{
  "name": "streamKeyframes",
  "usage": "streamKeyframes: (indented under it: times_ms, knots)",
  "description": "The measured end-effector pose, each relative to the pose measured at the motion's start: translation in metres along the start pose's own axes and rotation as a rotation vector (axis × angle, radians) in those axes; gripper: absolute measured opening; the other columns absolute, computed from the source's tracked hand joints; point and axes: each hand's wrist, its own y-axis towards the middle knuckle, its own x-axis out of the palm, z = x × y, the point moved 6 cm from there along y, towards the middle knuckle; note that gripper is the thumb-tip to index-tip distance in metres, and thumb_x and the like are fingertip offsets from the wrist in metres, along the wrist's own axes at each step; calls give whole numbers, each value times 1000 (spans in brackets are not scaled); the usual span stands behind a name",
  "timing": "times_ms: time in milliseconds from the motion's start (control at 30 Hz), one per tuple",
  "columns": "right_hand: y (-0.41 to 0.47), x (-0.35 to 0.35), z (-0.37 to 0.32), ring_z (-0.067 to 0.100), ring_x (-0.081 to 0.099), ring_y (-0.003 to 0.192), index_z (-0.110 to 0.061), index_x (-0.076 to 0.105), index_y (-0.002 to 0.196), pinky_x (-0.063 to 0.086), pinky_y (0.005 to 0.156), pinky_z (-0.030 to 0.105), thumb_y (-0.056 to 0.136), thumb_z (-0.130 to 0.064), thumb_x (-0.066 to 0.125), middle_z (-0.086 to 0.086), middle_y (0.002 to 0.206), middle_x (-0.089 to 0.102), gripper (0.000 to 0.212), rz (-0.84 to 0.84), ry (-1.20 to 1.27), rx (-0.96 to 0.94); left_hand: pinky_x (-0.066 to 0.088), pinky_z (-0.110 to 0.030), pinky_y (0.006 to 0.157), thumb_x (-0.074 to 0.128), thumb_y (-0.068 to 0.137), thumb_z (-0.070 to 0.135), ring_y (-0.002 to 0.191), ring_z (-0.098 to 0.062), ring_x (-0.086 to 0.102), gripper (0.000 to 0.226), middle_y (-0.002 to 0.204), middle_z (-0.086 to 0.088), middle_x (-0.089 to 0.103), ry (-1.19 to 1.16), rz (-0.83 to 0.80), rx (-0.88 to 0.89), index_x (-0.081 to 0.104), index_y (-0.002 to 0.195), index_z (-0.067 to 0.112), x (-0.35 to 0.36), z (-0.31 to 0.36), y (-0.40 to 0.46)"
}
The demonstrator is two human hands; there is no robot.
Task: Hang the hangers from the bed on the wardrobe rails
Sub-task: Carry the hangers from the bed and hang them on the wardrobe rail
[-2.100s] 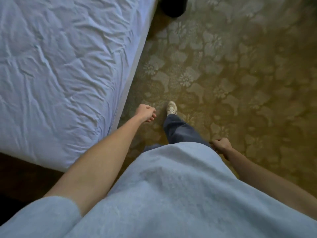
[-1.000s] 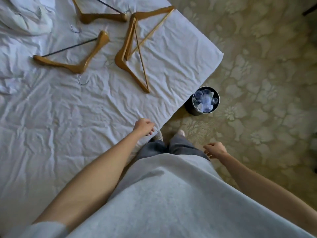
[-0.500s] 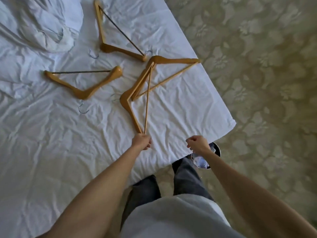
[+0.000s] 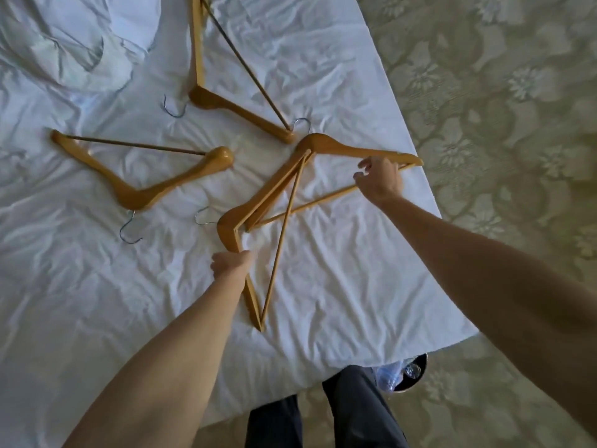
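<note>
Lying crisscrossed: glossy amber-wood hangers (image 4: 142,192)

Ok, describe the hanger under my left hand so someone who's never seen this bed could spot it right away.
On the white bed sheet, look toward the corner nearest the floor, where two wooden hangers cross. The left-hand hanger is the one whose arm runs closest to the bed's near edge, under the left hand. Unlike the two dark-bar hangers farther off, its bar is pale wood.
</note>
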Motion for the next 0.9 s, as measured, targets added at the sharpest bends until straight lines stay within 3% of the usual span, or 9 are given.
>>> streamKeyframes:
  times_ms: [67,167,333,467,533,633,767,833,900]
  knots:
    - [26,7,-9,32,50,124,-14,62,128,44,100,44,85,-21,67,10,132,56,44,83,-100,-138,59,-43,87,77,82,37,109,-37,66,61,125,-19,64,18,-21,-25,58,128,2,8,-6,13]
    - [52,29,-6,34,44,130,-15,50,142,37,105,47,89,-25,68,10,141,49,57,57,-236,-212,54,-38,75,75,86,32,106,-36,68,45,117,-18,70,84,-3,25,66,117,1,18,-11,28]
    - [62,40,0,36,54,115,-19,68,121,38,97,45,89,-33,68,12,119,60,35,52,-371,-233,57,-42,84,72,89,28,97,-33,70,29,103,-13,74,46,43,145,71,105,4,17,-14,30]
    - [14,20,11,33,66,91,-19,76,97,50,75,39,74,-36,77,8,97,69,29,-37,-220,-137,59,-43,86,67,89,23,86,-25,72,18,86,-7,76,-27,-25,176,70,90,5,-6,-33,-2]
    - [-28,4,15,31,67,84,-20,73,89,53,68,38,71,-38,79,6,89,71,26,-55,-133,-60,58,-27,68,65,89,22,73,-13,73,19,72,-3,75,-141,-26,175,69,86,3,-26,-43,-27]
    - [-98,-10,18,27,66,75,-22,65,81,55,67,42,74,-37,77,3,75,70,20,-98,-7,52,39,-10,37,63,88,16,44,1,62,19,62,-4,71,-330,46,164,66,81,-1,-63,-53,-68]
    - [-191,-13,0,9,55,51,-19,58,74,45,49,29,84,-31,70,-2,59,58,19,-187,134,9,48,-22,49,72,87,23,56,-13,66,19,75,-8,72,-519,32,154,70,85,4,-102,-63,-112]
    - [-231,-13,-19,3,49,44,-14,59,73,37,42,16,86,-29,69,-2,57,53,22,-232,215,-26,45,-21,46,73,86,28,51,-12,60,18,66,-2,67,-552,-40,173,72,82,10,-113,-65,-130]
    - [-263,-13,-40,3,52,50,-13,64,76,39,48,15,86,-28,71,2,62,59,19,-276,265,-76,42,-20,42,73,84,31,42,-10,54,22,55,0,62,-546,-92,201,70,74,12,-121,-69,-145]
